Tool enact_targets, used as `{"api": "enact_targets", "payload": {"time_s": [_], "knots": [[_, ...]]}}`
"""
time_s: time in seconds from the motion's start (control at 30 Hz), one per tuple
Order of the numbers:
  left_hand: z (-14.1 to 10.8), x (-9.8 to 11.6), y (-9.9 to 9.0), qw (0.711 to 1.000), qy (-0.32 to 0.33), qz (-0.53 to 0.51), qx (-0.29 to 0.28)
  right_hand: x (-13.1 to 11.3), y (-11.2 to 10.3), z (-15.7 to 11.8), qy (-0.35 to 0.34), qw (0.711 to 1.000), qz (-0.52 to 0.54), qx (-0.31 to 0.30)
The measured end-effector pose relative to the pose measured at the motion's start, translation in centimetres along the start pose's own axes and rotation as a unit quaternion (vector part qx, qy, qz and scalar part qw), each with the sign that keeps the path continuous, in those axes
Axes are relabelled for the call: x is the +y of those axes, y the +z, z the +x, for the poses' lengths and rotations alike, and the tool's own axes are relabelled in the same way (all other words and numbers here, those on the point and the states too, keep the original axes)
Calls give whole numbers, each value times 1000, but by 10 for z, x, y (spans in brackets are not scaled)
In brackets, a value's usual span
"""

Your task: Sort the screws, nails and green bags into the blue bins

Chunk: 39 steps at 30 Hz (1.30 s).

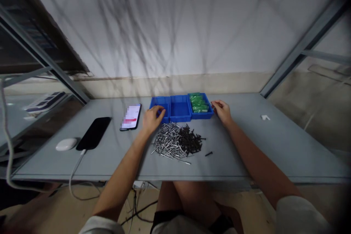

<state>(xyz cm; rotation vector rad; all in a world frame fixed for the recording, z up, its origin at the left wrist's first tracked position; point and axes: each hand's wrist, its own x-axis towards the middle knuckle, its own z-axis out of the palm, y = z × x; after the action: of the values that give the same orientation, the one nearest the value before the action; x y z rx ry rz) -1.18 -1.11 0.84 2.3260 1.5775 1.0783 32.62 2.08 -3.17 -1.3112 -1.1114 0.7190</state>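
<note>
Three blue bins stand in a row at the back of the grey table. My left hand (154, 117) is over the left blue bin (160, 99), its fingers curled and partly apart; nothing shows in it. The middle blue bin (180, 108) looks bare inside. Green packets (198, 102) fill the right blue bin (206, 116). Beside that bin's right edge is my right hand (221, 110), thumb and fingertips close together; what they hold, if anything, is too small to name. In front of the bins lie silver screws (168, 140) and dark screws (189, 140) in one touching pile.
One dark screw (208, 153) lies apart, right of the pile. On the left are a lit phone (131, 117), a black phone (94, 133) with a white cable (73, 170), and a white case (66, 144). A small white piece (265, 117) lies at the right.
</note>
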Motion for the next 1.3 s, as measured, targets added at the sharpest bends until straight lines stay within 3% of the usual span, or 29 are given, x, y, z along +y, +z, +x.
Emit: {"api": "enact_targets", "payload": {"time_s": [0.17, 0.27, 0.33, 0.4, 0.43, 0.53, 0.57, 0.67, 0.8, 0.93, 1.07, 1.17, 1.23, 1.3], "knots": [[3, -6, 2, 1000, -2, -10, 9, 3, -1, 1, -4, 1000, 3, -1], [6, -4, -4, 999, 5, -27, 42, 4, -2, 1, 2, 1000, 10, 4], [-1, 11, -10, 996, 11, -34, 88, 3, -2, 1, 3, 1000, 14, 9], [-19, 38, -16, 990, 35, -48, 124, 3, -1, 1, -3, 1000, 12, 15], [-31, 56, -16, 990, 79, -57, 107, 3, -1, 1, -5, 1000, 10, 16], [-73, 106, -8, 958, 270, -41, -84, 4, 0, 2, -12, 1000, 13, 17], [-84, 119, -2, 943, 308, -17, -127, 4, 0, 2, -12, 1000, 14, 17], [-101, 138, 19, 919, 348, 43, -182, 5, 1, 3, -9, 1000, 20, 22], [-98, 136, 35, 899, 381, 65, -204, 5, 1, 3, -7, 999, 26, 21], [-90, 130, 35, 904, 378, 74, -188, 5, 1, 3, -8, 1000, 21, 17], [-76, 121, 30, 943, 279, 104, -144, 6, 2, 3, -10, 1000, 24, 14], [-63, 111, 22, 958, 225, 115, -137, 5, 2, 3, -11, 1000, 25, 14], [-56, 99, 10, 962, 213, 114, -127, 4, 2, 2, -12, 1000, 22, 17], [-51, 78, -10, 974, 174, 117, -82, 3, 1, 2, -14, 999, 22, 21]]}}
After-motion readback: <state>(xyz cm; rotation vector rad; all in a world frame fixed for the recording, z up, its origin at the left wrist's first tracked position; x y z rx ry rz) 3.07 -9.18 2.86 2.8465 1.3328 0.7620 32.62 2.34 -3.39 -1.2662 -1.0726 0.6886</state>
